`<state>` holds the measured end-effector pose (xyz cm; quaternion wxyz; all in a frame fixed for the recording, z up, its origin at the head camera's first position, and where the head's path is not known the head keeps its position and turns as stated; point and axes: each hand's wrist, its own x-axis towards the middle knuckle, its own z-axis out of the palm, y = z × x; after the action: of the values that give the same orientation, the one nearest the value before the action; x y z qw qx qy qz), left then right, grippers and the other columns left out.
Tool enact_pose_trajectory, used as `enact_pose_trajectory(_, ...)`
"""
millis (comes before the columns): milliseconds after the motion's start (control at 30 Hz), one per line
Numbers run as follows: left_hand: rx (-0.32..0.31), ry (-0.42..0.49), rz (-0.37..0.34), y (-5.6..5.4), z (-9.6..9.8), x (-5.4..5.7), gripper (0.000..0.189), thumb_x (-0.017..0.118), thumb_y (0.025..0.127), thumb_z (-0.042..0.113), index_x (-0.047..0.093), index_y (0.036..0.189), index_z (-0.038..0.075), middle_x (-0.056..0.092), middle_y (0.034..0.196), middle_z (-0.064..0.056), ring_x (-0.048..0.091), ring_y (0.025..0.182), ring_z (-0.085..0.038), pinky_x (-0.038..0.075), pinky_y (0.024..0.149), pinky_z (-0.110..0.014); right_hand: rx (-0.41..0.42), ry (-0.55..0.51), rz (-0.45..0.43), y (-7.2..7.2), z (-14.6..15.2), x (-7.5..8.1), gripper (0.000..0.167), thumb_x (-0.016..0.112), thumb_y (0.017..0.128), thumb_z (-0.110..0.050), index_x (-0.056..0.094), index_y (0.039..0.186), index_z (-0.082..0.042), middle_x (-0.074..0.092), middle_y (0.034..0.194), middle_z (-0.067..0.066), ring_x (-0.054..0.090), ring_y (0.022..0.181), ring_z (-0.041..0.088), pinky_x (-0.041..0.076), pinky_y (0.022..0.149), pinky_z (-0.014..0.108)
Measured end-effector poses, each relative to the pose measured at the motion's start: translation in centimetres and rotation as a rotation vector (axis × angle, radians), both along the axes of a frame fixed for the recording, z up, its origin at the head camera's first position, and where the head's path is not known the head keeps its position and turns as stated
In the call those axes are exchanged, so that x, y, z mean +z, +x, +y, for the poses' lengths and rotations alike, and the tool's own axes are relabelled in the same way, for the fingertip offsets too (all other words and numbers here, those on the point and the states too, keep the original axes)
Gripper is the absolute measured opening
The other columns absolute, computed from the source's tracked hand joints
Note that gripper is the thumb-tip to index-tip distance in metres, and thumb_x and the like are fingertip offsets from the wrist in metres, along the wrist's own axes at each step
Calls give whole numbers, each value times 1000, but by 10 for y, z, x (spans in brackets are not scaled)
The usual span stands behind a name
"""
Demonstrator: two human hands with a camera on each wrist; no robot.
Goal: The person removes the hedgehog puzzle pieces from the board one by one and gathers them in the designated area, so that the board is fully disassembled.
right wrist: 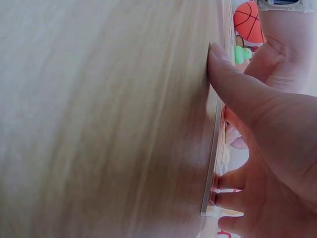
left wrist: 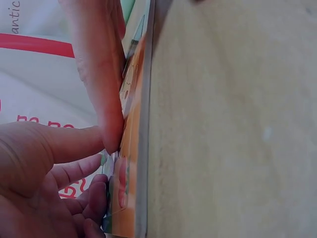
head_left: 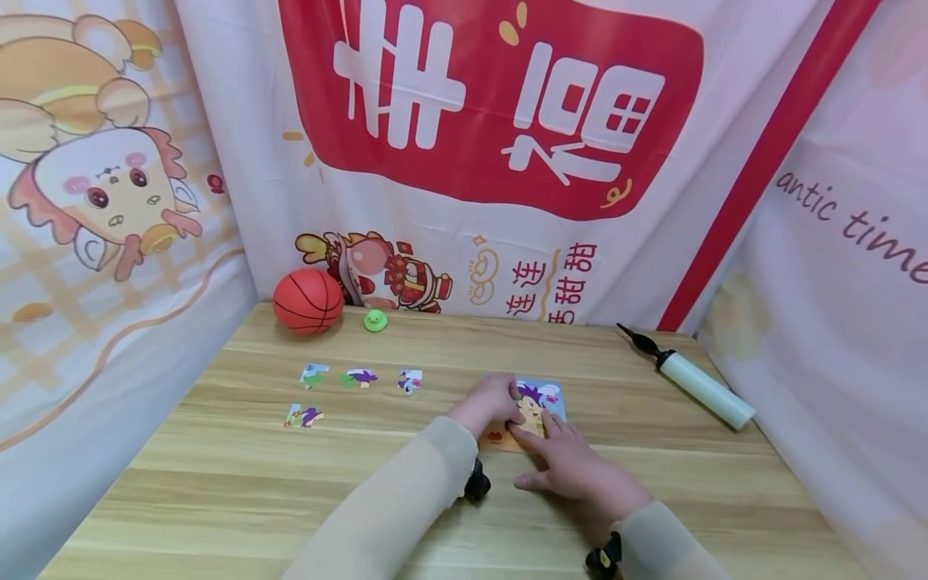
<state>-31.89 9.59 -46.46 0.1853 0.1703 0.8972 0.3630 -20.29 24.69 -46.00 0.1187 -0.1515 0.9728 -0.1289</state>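
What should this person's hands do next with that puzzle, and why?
Perhaps press gently to settle the puzzle: the left hand and right hand are both on it, close together. Four loose pieces lie off to the left, so checking this spot before reaching for one seems sensible.

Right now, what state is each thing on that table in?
Puzzle board: lying flat, partly covered; can't tell if complete.
Four puzzle pieces: loose, apart from one another and the board.
Red ball: round, no dent showing.
Green toy duck: upright.
Pump: lying on its side.
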Motion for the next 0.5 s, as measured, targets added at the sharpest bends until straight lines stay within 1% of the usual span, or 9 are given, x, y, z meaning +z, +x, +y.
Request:
enact_pose_trajectory(133, -6, 15, 11, 0, 0, 0, 33, 83, 80, 18, 60, 102, 9, 58, 91, -5, 54, 83, -23, 46, 70, -36, -12, -10, -15, 0, -1, 1, 79, 63, 83, -65, 38, 152, -35, 9, 157, 33, 7, 143, 50, 14, 110, 65)
enact_pose_trajectory(233, 7, 39, -6, -1, 1, -1, 31, 81, 81, 15, 58, 102, 9, 58, 90, -6, 55, 81, -23, 47, 67, -35, -23, -20, -24, 1, -1, 1, 80, 63, 83, -65, 37, 152, -35, 8, 157, 32, 7, 143, 50, 16, 109, 67)
enact_pose_trajectory(300, 19, 55, -4, -3, 3, -3, 28, 79, 83, 13, 58, 101, 9, 57, 90, -5, 55, 80, -22, 47, 66, -34, -27, -22, -24, 1, -1, 1, 80, 63, 83, -65, 37, 152, -35, 8, 157, 32, 8, 143, 50, 18, 108, 67)
enact_pose_trajectory(433, 35, 74, 66, -6, 7, -6, 19, 76, 85, 11, 58, 93, 9, 57, 87, -4, 55, 78, -20, 46, 64, -31, -29, -17, -21, 0, 0, 1, 81, 63, 83, -66, 36, 152, -36, 8, 157, 32, 8, 143, 51, 21, 107, 67)
enact_pose_trajectory(500, 46, 98, 92, -7, 8, -7, 17, 74, 85, 9, 58, 89, 9, 57, 86, -5, 55, 77, -20, 46, 63, -31, -31, -18, -23, 0, 0, 0, 81, 63, 82, -66, 36, 152, -36, 8, 157, 32, 9, 143, 51, 22, 107, 67)
